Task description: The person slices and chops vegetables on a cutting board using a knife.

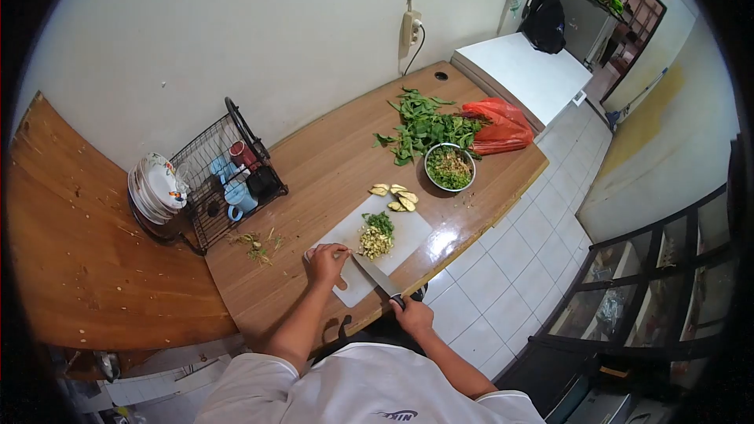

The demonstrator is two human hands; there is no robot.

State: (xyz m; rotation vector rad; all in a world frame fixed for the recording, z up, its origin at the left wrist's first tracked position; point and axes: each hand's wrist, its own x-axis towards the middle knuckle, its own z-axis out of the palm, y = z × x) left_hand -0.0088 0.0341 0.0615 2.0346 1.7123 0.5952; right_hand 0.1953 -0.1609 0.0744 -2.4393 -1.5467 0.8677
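Note:
My right hand is closed round the black handle of a kitchen knife, whose blade slants across the white cutting board. Close to the blade's tip, my left hand has its fingers pinched together over the board's left side. Whatever lies between those fingertips is too small to make out. Beyond the blade sits a pile of pale chopped bits, with chopped greens against its far side. Several yellowish pieces with dark edges lie at and past the board's far edge.
A bowl of chopped greens stands near leafy stems and a red plastic bag. Left on the wooden table are a wire dish rack with cups, stacked plates and plant scraps. The table's edge runs along the right.

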